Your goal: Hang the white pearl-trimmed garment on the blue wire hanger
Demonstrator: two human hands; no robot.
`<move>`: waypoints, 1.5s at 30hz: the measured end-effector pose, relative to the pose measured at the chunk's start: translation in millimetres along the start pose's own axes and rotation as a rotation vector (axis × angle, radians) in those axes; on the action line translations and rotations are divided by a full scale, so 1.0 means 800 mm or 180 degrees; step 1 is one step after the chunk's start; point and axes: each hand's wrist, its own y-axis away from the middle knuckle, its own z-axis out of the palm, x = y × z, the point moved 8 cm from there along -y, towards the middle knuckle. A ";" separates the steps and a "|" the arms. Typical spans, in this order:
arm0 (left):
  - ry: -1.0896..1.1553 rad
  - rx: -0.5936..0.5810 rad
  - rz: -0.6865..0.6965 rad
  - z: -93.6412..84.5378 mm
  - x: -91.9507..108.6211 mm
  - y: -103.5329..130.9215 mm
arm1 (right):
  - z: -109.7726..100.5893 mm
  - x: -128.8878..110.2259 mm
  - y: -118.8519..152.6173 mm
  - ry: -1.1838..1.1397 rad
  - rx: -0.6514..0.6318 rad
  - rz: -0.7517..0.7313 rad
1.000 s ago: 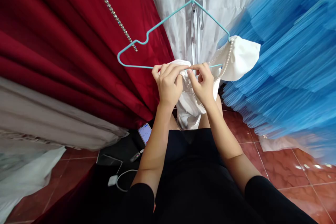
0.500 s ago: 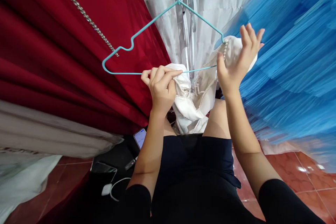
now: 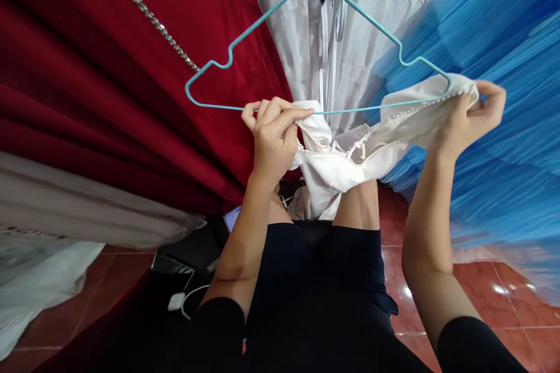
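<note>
The left hand (image 3: 275, 140) was closed on the lower bar of the hanger (image 3: 363, 109), with the white garment (image 3: 350, 172) touching its fingers; the right hand (image 3: 470, 116) was gripping the far end of this garment by its pearl edge; the garment hung between the two grips and below them; one corner of the hanger lay against the cloth, just beside the right grip; below the left grip, the phone (image 3: 231, 218) showed a lit screen, its writing too small to read; the red cloth (image 3: 131, 99) was behind the left grip, the blue cloth (image 3: 503, 186) behind the right.
</note>
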 end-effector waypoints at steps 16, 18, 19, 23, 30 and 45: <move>-0.0033 -0.0162 0.0233 0.023 0.007 0.020 | 0.145 -0.114 0.172 -0.0304 -0.2163 -0.0297; 0.0052 -0.0056 0.0345 0.020 0.008 0.034 | 0.139 -0.113 0.171 -0.0280 -0.1988 -0.0294; 0.0085 0.0135 0.0311 0.014 0.004 0.042 | 0.136 -0.114 0.170 -0.0289 -0.1949 -0.0274; 0.0089 0.1344 -0.0357 -0.028 -0.038 0.077 | 0.133 -0.112 0.161 -0.0480 -0.2011 -0.0072; -0.0120 0.2059 -0.1079 -0.105 -0.112 0.053 | 0.131 -0.109 0.154 -0.0478 -0.2081 -0.0090; 0.0302 0.1204 -0.0120 -0.089 -0.036 -0.051 | 0.134 -0.116 0.162 -0.0409 -0.1931 -0.0041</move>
